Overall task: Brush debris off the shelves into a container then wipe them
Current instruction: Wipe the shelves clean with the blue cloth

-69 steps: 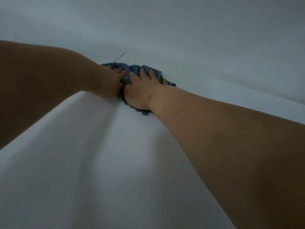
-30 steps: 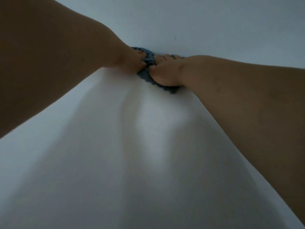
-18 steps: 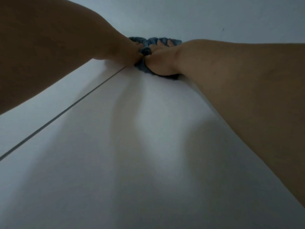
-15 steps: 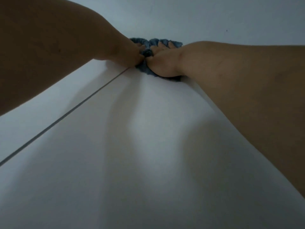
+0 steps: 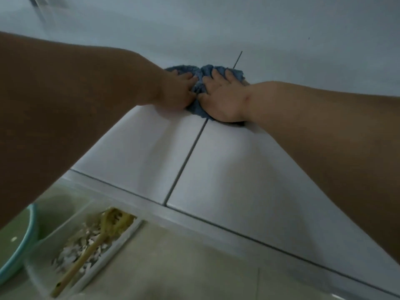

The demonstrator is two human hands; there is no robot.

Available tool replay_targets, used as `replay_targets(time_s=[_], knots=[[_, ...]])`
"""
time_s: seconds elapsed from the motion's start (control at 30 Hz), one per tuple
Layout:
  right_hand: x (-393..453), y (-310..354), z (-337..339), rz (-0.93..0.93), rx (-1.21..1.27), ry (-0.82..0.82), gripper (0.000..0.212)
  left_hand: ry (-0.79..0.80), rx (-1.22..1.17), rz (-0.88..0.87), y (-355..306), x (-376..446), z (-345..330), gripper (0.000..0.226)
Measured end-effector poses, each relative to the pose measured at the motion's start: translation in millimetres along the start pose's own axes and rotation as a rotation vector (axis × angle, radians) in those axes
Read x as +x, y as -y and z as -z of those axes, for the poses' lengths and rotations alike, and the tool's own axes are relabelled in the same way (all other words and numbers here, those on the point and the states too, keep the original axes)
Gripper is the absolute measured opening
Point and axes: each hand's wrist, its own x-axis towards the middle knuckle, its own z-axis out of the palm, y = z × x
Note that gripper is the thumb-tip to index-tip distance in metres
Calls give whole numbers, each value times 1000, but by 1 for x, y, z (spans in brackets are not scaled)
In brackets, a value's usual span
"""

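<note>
Shelves come last here, so begin at the lower left of the frame, where a clear container (image 5: 121, 239) sits on the floor holding pale debris (image 5: 84, 243) and a wooden-handled brush (image 5: 86, 252) that lies slantwise in it, bristles toward the upper right. Just left of it, at the frame's edge, curves the rim of a teal basin (image 5: 17, 256). Beige floor tiles (image 5: 184, 267) fill the lower middle.

Above that, a white shelf surface (image 5: 227, 169) runs up the centre of the frame, split by a dark seam (image 5: 188, 156) that leads toward the hands (its front edge crosses the frame on a diagonal). Both forearms reach in from the left and right sides.

At upper centre a bunched blue cloth (image 5: 200, 83) lies on the white surface, right over the seam. The left hand (image 5: 177, 92) rests on its left part, fingers fairly straight and laid on the fabric. The right hand (image 5: 220, 98) presses flat on its right part, fingers spread. Beyond them rises a plain pale wall (image 5: 281, 29).
</note>
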Motion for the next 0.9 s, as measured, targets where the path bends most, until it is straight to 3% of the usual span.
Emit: replay_targets(time_s=[0.13,0.3,0.63,0.8,0.9], knots=[[-37,34,-4,-38,76,26,67,54,1,-54,3,-46,-13,50],[-82,76,-4,-43,122,51,64,88,-445,7,17,-91,-33,59],[-145,138,-14,-1,169,27,67,78,-472,-76,32,-159,-73,63],[-160,150,-10,35,221,22,96,85,-462,-98,35,-174,-78,63],[-147,143,-8,53,206,34,89,122,-443,-105,41,-160,-75,63]])
